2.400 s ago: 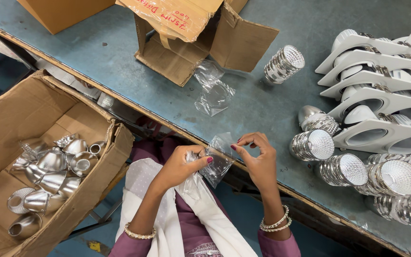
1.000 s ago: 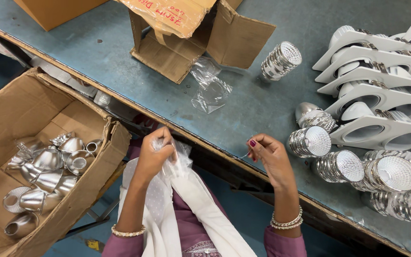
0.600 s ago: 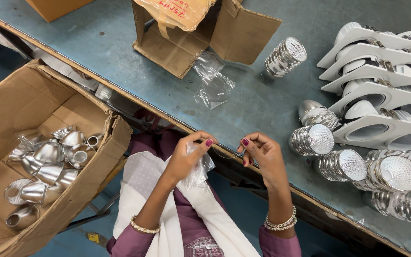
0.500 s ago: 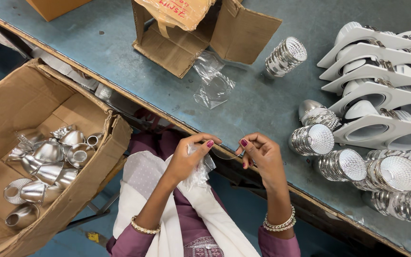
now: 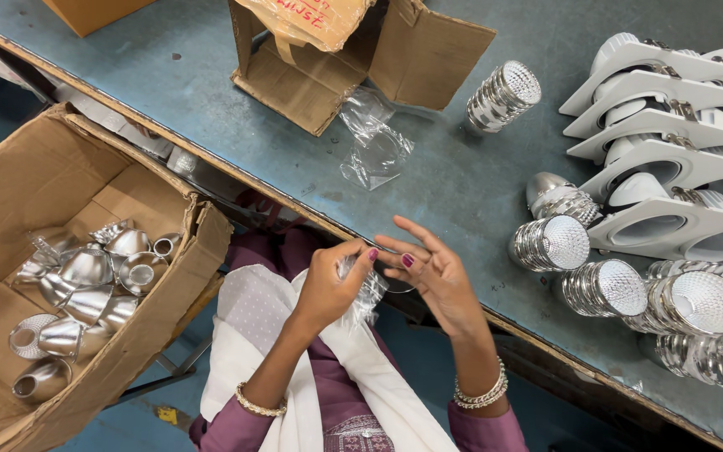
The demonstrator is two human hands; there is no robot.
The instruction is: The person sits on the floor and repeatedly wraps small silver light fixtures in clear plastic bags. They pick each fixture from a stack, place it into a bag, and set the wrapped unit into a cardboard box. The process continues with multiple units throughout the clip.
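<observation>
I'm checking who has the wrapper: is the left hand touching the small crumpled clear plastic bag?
Touching. In the head view, the left hand pinches the small crumpled clear plastic bag between thumb and fingertips, with no gap between them.
</observation>
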